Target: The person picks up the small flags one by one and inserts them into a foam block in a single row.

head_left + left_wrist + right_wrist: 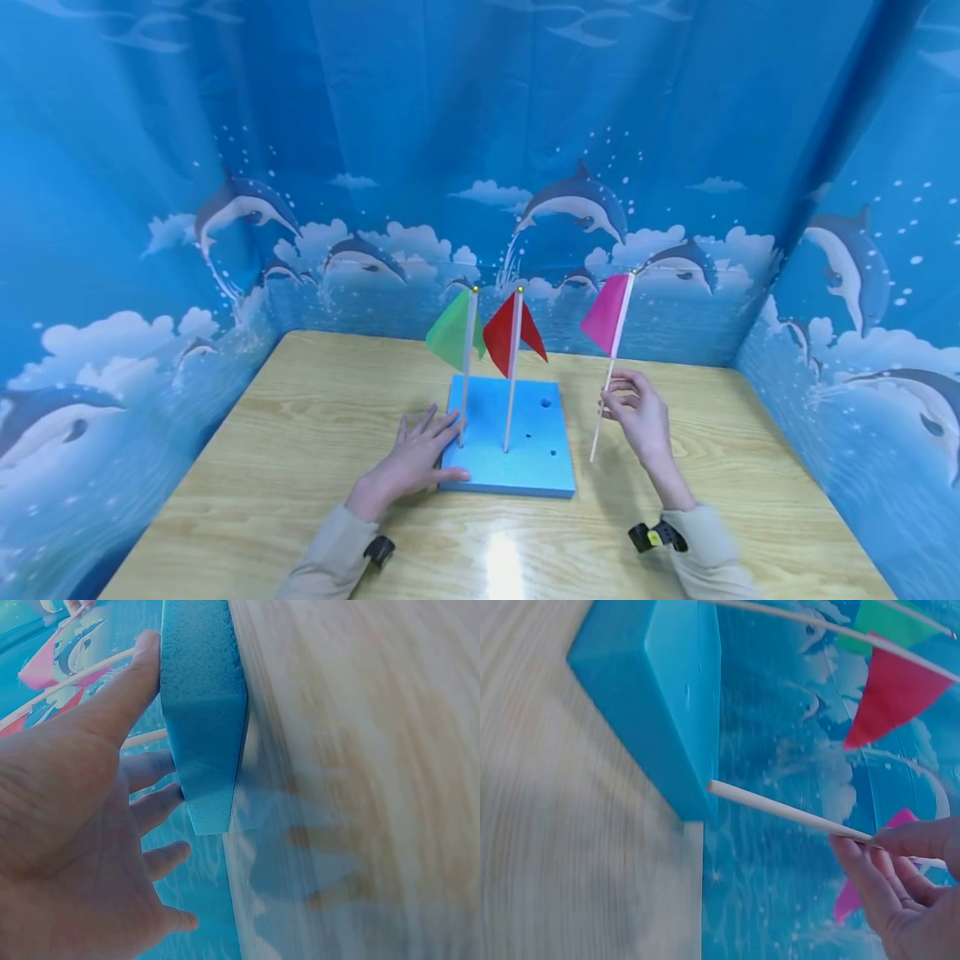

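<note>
with the flat left hand (411, 467) bracing the square blue foam block (525, 450), the right hand (637, 417) pinching the pink paper flag's thin wooden stick (604, 408) should probably line its tip up vertically over a free hole.

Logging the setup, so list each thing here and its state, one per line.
Green flag: upright, planted in the foam block.
Red flag: upright, planted in the block.
Pink flag: out of the block, tilted, pinched by the right hand.
Foam block: flat on the table, spare holes empty.
Left hand: fingers straight, against the block's edge.
</note>
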`<state>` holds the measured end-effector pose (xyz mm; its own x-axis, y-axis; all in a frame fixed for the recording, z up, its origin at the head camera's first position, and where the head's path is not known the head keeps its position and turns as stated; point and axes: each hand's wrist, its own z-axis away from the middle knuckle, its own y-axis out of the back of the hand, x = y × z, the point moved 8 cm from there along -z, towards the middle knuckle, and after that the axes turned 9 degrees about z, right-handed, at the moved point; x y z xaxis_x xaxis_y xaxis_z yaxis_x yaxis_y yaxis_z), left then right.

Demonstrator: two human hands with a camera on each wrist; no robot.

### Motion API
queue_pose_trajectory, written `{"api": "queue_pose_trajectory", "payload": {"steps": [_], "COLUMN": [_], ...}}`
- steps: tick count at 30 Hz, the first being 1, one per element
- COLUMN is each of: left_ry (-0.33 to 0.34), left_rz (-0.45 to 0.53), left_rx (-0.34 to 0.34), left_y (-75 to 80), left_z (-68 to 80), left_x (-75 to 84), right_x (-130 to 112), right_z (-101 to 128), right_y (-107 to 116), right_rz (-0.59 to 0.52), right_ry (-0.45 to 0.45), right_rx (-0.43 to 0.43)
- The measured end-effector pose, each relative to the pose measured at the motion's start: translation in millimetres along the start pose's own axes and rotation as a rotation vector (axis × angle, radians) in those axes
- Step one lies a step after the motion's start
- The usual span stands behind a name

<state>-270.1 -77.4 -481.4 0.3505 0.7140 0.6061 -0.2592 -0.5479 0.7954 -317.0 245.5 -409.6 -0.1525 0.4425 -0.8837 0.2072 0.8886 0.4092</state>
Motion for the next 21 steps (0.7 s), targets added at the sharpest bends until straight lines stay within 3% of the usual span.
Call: {"api": "queue_pose_trajectory", "payload": {"steps": [7,21], "left_ry": [0.003,0.003], "left_rz": [0.008,0.005], "left_rx": [-0.001,-0.003], "left_y": [-0.4,-0.9], "left_z": [0.3,-1.5], "left_x": [-1.3,-2.6], "right_x": [-14,-15], "right_z": [4,11], "right_y": [-20,-50], "right_rz": [-0.085,-0.075], "right_ry": [0.079,0.148], "right_rx": [0.037,0.013]}}
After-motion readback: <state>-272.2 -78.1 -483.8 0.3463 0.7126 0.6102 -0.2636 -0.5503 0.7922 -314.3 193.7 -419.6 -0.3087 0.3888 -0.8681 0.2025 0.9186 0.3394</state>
